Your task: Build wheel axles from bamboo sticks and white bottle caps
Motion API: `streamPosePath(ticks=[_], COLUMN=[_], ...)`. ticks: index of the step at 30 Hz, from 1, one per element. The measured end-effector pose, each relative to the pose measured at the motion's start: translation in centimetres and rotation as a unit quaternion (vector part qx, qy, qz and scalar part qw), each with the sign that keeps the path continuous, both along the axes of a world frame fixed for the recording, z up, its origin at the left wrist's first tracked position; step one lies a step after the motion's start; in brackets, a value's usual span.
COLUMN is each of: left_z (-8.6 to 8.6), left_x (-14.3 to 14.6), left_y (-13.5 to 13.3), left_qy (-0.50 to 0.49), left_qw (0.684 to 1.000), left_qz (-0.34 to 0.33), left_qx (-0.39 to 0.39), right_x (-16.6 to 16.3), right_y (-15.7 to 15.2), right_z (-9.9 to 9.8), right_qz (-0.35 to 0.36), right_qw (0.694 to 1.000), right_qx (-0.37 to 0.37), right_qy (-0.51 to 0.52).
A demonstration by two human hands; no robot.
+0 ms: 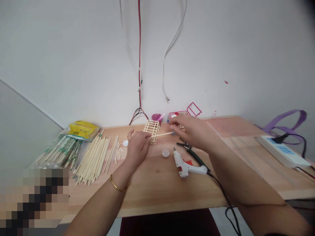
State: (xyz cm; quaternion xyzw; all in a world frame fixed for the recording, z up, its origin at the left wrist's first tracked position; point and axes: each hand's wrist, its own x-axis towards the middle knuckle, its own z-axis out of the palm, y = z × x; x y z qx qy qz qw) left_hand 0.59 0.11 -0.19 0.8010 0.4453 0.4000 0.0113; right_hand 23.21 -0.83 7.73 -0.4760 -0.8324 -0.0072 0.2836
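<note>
My left hand (138, 147), with a gold bangle on its wrist, is closed on one end of a thin wooden stick (163, 134). The stick points right, passing in front of a small ladder-like frame of glued sticks (152, 127). My right hand (188, 127) hovers by the stick's far end, its fingers apart; whether a fingertip touches the stick is unclear. Below it lie a white glue gun (188, 168) and dark-handled cutters (194, 157). A small clear cap (165, 153) sits between the hands, and a white round piece (125, 143) is beside my left hand.
At left are loose sticks (93, 160), short cut pieces (119, 150), bagged sticks (60, 147) and a yellow packet (82, 130). Behind stand a purple cup (156, 117) and pink frames (194, 109). A power strip (283, 152) lies right; the glue gun's cord (225, 193) hangs over the edge.
</note>
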Motion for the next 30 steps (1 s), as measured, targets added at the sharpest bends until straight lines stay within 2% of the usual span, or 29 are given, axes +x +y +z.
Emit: streamPosePath(ticks=[3,6,8,11,13,16,19,21,25,30], left_z=[0.1,0.4,0.7,1.1,0.9,-0.4,-2.0,-2.7,-3.1,-3.5], left_x=[-0.2,-1.0,-2.1,-3.9,-4.7,-4.7,-4.0,-3.6,-3.5,-3.6], left_y=[0.1,0.9,1.7,2.9,3.6,4.6,5.3,5.5,5.8,5.9], left_qy=[0.020,0.015,-0.002,-0.049,-0.091,-0.214,-0.312,-0.319,-0.267,-0.218], left_qw=[0.999,0.998,0.998,0.996,0.988,0.960,0.922,0.919,0.947,0.961], left_qz=[-0.019,-0.055,-0.060,-0.041,-0.042,-0.019,0.008,0.014,0.025,0.041], left_qx=[0.019,0.025,0.001,-0.059,-0.114,-0.180,-0.228,-0.229,-0.177,-0.165], right_x=[-2.1,-3.5,-3.7,-3.6,-3.4,-3.4,-3.3,-3.3,-3.4,-3.6], right_y=[0.4,0.5,0.6,1.0,1.5,2.4,3.1,3.3,3.4,3.7], right_z=[-2.1,-3.5,-3.8,-4.0,-4.5,-5.9,-7.0,-7.2,-7.3,-7.9], right_qz=[0.062,0.035,0.006,-0.015,-0.005,0.018,0.008,0.002,-0.003,-0.009], right_qw=[0.992,0.980,0.978,0.985,0.991,0.997,0.997,0.997,0.996,0.996], right_qx=[-0.008,0.011,0.022,0.003,-0.030,-0.051,-0.059,-0.068,-0.083,-0.084], right_qy=[-0.113,-0.194,-0.207,-0.174,-0.129,-0.064,-0.043,-0.040,-0.032,-0.039])
